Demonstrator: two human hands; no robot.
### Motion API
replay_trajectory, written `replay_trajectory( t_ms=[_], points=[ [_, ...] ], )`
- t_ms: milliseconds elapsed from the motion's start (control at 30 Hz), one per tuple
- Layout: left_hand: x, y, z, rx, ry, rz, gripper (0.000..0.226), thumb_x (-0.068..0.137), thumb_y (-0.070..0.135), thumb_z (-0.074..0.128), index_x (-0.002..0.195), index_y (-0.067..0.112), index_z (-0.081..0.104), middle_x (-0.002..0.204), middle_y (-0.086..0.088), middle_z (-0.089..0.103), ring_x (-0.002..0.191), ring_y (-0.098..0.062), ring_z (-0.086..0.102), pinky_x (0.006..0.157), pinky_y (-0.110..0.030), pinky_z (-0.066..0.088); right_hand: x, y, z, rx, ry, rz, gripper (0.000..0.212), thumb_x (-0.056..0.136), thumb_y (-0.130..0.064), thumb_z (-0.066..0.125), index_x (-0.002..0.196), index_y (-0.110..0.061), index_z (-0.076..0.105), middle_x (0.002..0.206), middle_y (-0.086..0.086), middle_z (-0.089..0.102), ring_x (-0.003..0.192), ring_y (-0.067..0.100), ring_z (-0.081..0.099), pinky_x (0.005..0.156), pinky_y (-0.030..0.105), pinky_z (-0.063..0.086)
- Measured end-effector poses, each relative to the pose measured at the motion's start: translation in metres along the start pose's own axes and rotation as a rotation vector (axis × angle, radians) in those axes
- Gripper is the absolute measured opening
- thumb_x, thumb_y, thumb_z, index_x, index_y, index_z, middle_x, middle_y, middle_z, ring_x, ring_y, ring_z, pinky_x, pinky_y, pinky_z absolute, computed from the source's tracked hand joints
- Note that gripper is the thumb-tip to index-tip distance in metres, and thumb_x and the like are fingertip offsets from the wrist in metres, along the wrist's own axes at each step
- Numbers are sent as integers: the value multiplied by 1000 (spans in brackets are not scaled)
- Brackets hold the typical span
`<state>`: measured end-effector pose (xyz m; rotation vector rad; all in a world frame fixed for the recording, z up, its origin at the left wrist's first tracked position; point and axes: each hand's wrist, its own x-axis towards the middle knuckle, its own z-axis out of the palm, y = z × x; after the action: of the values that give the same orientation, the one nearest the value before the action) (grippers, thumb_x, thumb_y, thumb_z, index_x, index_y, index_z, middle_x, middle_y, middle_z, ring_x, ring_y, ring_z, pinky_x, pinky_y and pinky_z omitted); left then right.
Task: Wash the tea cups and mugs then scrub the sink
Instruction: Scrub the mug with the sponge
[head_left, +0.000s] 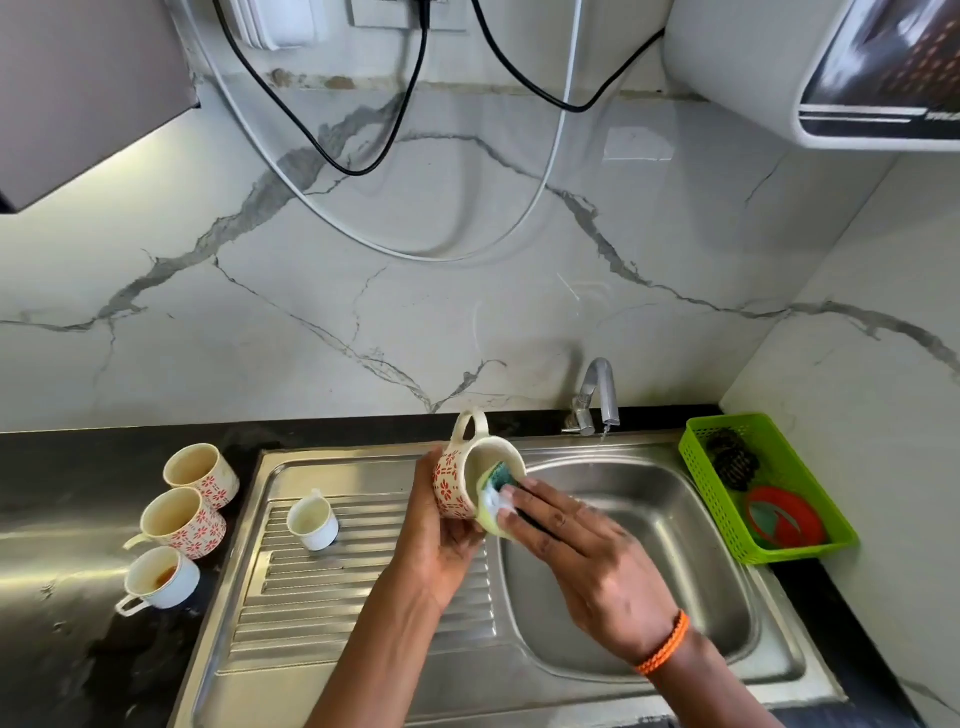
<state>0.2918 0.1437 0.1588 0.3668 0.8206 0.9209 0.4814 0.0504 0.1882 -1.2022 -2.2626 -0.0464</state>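
Observation:
My left hand (441, 540) grips a cream mug with red flower prints (457, 478), tipped on its side over the left edge of the steel sink basin (675, 525), handle pointing up. With its fingers, my right hand (582, 551) pushes a soapy green and yellow sponge (497, 496) into the mug's mouth. Two more flowered mugs (200, 473) (182, 522) and a white cup with brown residue (161, 577) stand on the black counter at left. A small white cup (311, 522) sits on the ribbed drainboard.
A chrome tap (597, 397) stands behind the basin. To the right of the sink, a green plastic basket (706, 483) holds dark scrubbers and a round red container. Black and white cables hang on the marble wall. A white appliance is mounted at top right.

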Motion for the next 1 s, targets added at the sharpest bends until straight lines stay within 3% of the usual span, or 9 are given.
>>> replay_trajectory(
  t_ms=[167, 333, 433, 533, 633, 700, 800, 867, 1000],
  points=[
    [-4, 10, -4, 155, 19, -22, 55, 87, 58, 75, 104, 6, 83, 79, -12, 69, 59, -21, 59, 44, -25, 47, 17, 10, 0, -309, -121, -75, 59, 98, -3, 46, 155, -19, 50, 164, -3, 43, 153, 21, 38, 117, 37, 39],
    [0, 19, -10, 359, 104, 97, 58, 85, 65, 73, 104, 11, 78, 79, -10, 70, 65, -19, 62, 56, -32, 45, 22, -31, 21, -263, -96, 147, 53, 93, -10, 59, 143, -25, 56, 150, -10, 55, 126, 22, 51, 98, 31, 50],
    [-1, 14, -10, 470, 113, 180, 53, 80, 68, 69, 102, 20, 78, 81, -10, 74, 73, -21, 69, 62, -36, 53, 27, -59, 36, 346, 23, 600, 43, 87, -5, 58, 123, -25, 70, 114, -19, 71, 92, 17, 56, 74, 32, 52],
    [-7, 0, -15, 499, 46, 163, 48, 81, 68, 65, 100, 26, 77, 82, -9, 75, 73, -20, 70, 64, -37, 56, 35, -55, 33, 1322, 330, 1063, 26, 89, 0, 60, 105, -6, 79, 97, 19, 73, 82, 23, 62, 64, 30, 50],
    [-11, -7, -21, 524, 39, 143, 51, 86, 68, 64, 99, 20, 76, 78, -9, 73, 68, -19, 68, 60, -34, 53, 26, -59, 38, 1532, 359, 1104, 27, 96, 4, 58, 115, -1, 76, 107, 24, 73, 89, 24, 65, 65, 26, 51],
    [-14, -3, -19, 527, 57, 111, 47, 95, 61, 64, 95, 15, 73, 71, -8, 69, 61, -17, 63, 52, -28, 47, 16, -59, 41, 1245, 220, 906, 37, 92, 1, 63, 121, -17, 78, 110, 12, 76, 93, 15, 66, 71, 26, 52],
    [-15, 9, -20, 469, 107, 43, 41, 97, 54, 63, 84, 15, 69, 63, -4, 61, 48, -13, 54, 42, -22, 36, -10, -30, 44, 241, -92, 197, 49, 101, -2, 57, 144, -24, 62, 148, -3, 61, 137, 14, 54, 105, 31, 50],
    [-15, 16, -27, 462, 105, -20, 44, 92, 57, 67, 87, 14, 71, 64, -6, 60, 47, -16, 51, 38, -22, 32, -13, -9, 36, -253, -220, -188, 47, 111, -10, 39, 157, -22, 46, 167, -4, 38, 155, 19, 35, 114, 33, 44],
    [-11, 16, -34, 498, 134, -235, 55, 82, 64, 75, 90, 11, 76, 69, -11, 63, 41, -18, 48, 31, -19, 31, 4, 17, 22, -566, -239, -398, 47, 111, -10, 33, 155, -14, 47, 168, 4, 35, 157, 22, 30, 109, 40, 35]
  ],
)
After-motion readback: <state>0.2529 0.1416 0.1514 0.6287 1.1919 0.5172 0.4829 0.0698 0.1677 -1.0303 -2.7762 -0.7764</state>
